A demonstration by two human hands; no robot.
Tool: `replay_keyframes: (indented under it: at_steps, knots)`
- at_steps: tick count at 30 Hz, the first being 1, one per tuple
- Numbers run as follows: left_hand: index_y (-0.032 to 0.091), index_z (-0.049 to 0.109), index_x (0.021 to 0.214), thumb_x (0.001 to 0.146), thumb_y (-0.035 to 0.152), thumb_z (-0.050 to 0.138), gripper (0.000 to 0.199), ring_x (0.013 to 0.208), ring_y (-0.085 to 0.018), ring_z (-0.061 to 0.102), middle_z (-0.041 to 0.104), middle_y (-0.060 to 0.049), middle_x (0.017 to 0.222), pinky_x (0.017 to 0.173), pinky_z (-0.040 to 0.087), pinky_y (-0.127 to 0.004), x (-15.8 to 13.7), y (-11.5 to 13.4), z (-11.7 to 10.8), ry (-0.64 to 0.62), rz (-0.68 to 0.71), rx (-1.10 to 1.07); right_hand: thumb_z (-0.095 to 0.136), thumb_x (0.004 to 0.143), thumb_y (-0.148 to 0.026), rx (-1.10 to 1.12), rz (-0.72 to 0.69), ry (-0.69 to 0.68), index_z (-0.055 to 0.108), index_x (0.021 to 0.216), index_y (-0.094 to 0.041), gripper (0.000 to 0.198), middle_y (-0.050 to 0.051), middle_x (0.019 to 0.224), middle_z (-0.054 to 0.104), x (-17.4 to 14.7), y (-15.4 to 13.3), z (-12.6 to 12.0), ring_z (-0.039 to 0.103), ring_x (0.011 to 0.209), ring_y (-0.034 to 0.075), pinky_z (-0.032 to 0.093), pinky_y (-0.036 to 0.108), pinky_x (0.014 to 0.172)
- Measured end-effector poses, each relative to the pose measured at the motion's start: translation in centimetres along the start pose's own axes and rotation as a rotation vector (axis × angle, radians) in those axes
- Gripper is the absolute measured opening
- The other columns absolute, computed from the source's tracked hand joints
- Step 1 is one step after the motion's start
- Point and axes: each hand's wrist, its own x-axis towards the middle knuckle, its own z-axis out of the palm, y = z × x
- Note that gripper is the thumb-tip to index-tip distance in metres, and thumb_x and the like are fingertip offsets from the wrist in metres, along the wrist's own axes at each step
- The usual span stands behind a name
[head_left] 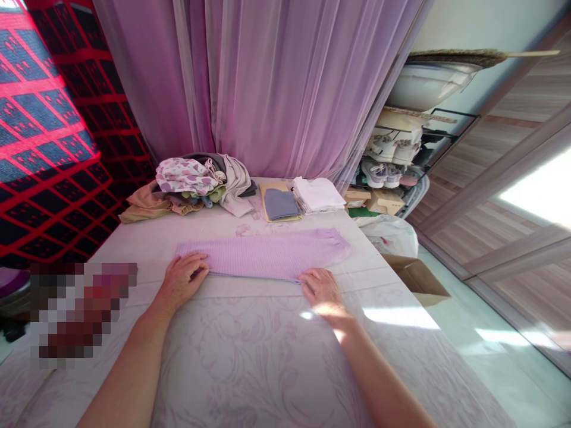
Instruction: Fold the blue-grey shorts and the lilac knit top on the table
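A pair of lilac ribbed pants lies folded lengthwise across the bed, its gathered cuff at the right end. At the left end my left hand is closed on the near corner, fingers on top of the cloth and thumb at the edge. My right hand pinches the near edge farther right, short of the cuff. Part of the fingertips of both hands is hidden against the fabric.
Behind the pants sit a heap of crumpled clothes, a folded grey-blue cloth and a white folded stack. A purple curtain hangs at the back. Right of the bed stand a shoe rack and an open cardboard box.
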Motion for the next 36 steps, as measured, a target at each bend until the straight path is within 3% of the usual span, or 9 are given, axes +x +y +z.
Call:
replay_keyframes:
  at_steps: [6,12,16,20,25,30,33,36]
  knots:
    - [0.025,0.063,0.075,0.081,0.037,0.047,0.020,0.120,-0.026,0.057,0.070,-0.005,0.119,0.108,0.033,-0.050,-0.1,-0.1,-0.1,-0.006,0.009,0.003,0.050,0.091,-0.026,0.044,-0.020,0.045,0.070,0.099,-0.026,0.022,0.005,0.101,0.069,-0.6,-0.4,-0.1,0.059,0.098,0.021,0.043,0.037,0.090]
    - [0.024,0.065,0.113,0.087,0.047,0.046,0.039,0.123,-0.029,0.055,0.067,-0.009,0.125,0.111,0.028,-0.055,-0.3,1.0,0.2,0.061,0.032,0.077,0.042,0.094,-0.028,0.015,0.044,0.228,0.069,0.107,-0.023,0.031,0.008,0.104,0.071,0.9,1.9,-0.4,0.062,0.101,0.022,0.045,0.038,0.090]
    - [0.026,0.063,0.126,0.090,0.051,0.043,0.048,0.132,-0.031,0.047,0.060,-0.008,0.136,0.112,0.028,-0.054,-0.1,1.3,1.2,0.006,0.117,0.092,0.046,0.093,-0.032,-0.124,0.121,0.188,0.064,0.122,-0.021,0.036,0.011,0.128,0.062,2.0,4.3,0.1,0.054,0.120,0.026,0.043,0.043,0.097]
    - [0.028,0.065,0.124,0.091,0.055,0.041,0.049,0.131,-0.030,0.049,0.059,-0.007,0.137,0.110,0.035,-0.053,0.1,0.7,1.9,-0.067,0.172,0.074,0.041,0.095,-0.031,-0.110,0.157,0.128,0.069,0.111,-0.023,0.033,0.009,0.121,0.067,2.1,6.4,0.4,0.058,0.114,0.023,0.044,0.041,0.097]
    - [0.025,0.069,0.116,0.092,0.058,0.038,0.051,0.124,-0.030,0.055,0.065,-0.009,0.129,0.106,0.041,-0.053,0.0,1.3,1.8,-0.015,0.207,0.062,0.040,0.093,-0.025,-0.124,0.407,0.149,0.069,0.110,-0.019,0.035,0.009,0.114,0.070,4.0,9.3,-2.1,0.062,0.104,0.022,0.046,0.034,0.092]
    - [0.025,0.067,0.119,0.095,0.051,0.038,0.045,0.126,-0.027,0.054,0.065,-0.007,0.130,0.108,0.040,-0.050,1.1,6.1,2.9,-0.078,0.318,-0.006,0.039,0.094,-0.028,-0.169,0.658,-0.008,0.058,0.131,-0.021,0.042,0.008,0.126,0.064,8.1,11.6,-4.4,0.058,0.112,0.022,0.043,0.032,0.093]
    - [0.027,0.064,0.124,0.098,0.044,0.036,0.042,0.130,-0.025,0.050,0.062,-0.005,0.134,0.111,0.037,-0.051,2.7,10.6,4.1,-0.186,0.387,-0.042,0.044,0.093,-0.035,-0.156,0.680,-0.049,0.057,0.132,-0.021,0.043,0.010,0.118,0.067,9.9,12.1,-4.3,0.060,0.107,0.023,0.044,0.033,0.087]
    - [0.029,0.062,0.127,0.098,0.043,0.036,0.041,0.134,-0.025,0.046,0.057,-0.003,0.140,0.113,0.034,-0.051,4.2,14.8,5.8,-0.244,0.411,-0.054,0.054,0.086,-0.035,-0.158,0.655,-0.081,0.067,0.117,-0.022,0.036,0.011,0.111,0.067,10.2,12.2,-3.8,0.061,0.103,0.025,0.044,0.034,0.085]
